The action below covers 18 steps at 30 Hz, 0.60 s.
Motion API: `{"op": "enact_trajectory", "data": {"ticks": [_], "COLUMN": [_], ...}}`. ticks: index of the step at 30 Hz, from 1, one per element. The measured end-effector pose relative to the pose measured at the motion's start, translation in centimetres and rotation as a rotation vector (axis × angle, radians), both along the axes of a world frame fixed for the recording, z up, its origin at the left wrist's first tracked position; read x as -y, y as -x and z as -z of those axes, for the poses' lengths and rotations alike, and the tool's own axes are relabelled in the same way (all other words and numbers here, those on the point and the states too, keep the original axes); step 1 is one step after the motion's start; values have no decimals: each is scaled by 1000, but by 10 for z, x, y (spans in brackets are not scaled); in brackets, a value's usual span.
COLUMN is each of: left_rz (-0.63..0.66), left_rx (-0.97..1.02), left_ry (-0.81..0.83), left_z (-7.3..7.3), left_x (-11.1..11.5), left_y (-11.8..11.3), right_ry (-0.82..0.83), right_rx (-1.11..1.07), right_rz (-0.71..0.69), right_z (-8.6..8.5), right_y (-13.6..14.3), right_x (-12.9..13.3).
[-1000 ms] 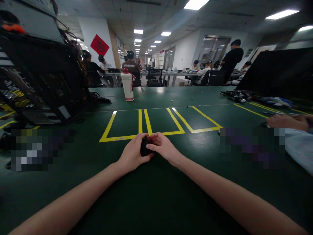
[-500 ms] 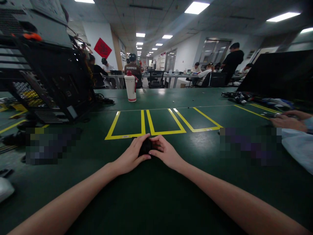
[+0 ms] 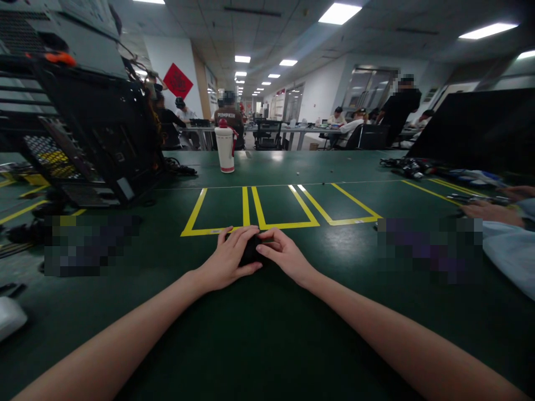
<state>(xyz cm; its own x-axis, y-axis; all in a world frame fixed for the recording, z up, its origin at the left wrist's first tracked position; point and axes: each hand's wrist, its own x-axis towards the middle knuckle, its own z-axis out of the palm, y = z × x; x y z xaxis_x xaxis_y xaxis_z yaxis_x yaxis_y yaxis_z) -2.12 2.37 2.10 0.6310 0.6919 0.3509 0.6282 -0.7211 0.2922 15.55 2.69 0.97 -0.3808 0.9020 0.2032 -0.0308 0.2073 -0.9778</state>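
Note:
A small dark, rounded object [image 3: 249,252] rests on the green table [image 3: 251,340] between my two hands, mostly covered, so its kind is unclear. My left hand [image 3: 228,258] lies over its left side, fingers across the top and thumb along the near side. At its right side, the curled fingers and thumb of my right hand [image 3: 285,253] touch it, the thumb pressed to its near face. Just beyond the fingertips run yellow tape outlines [image 3: 288,225] stuck to the tabletop.
To the left stands an open black computer case [image 3: 121,133]. A white cup with a red lid [image 3: 225,147] is farther back. Cables [image 3: 412,167] and a dark panel [image 3: 480,131] lie at the right, near another person's hands [image 3: 493,211]. A white object [image 3: 10,317] sits at lower left.
My left fingers have spread and shifted over the object's top. My right thumb has moved up slightly on its side. The view has shifted a little.

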Motion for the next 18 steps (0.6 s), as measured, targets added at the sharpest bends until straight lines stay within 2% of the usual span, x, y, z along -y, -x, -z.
{"op": "enact_trajectory", "data": {"ticks": [4, 12, 18], "left_rz": [15, -17, -7], "left_rx": [9, -9, -28], "left_ry": [29, 1, -10], "left_z": [-6, -2, -5], "left_x": [2, 0, 2], "left_y": [0, -2, -2], "right_ry": [24, -37, -44], "right_rx": [53, 17, 27], "right_rz": [-4, -105, -43], "right_z": [-2, 2, 0], "right_y": [-2, -4, -2], "right_x": [0, 1, 0]}}
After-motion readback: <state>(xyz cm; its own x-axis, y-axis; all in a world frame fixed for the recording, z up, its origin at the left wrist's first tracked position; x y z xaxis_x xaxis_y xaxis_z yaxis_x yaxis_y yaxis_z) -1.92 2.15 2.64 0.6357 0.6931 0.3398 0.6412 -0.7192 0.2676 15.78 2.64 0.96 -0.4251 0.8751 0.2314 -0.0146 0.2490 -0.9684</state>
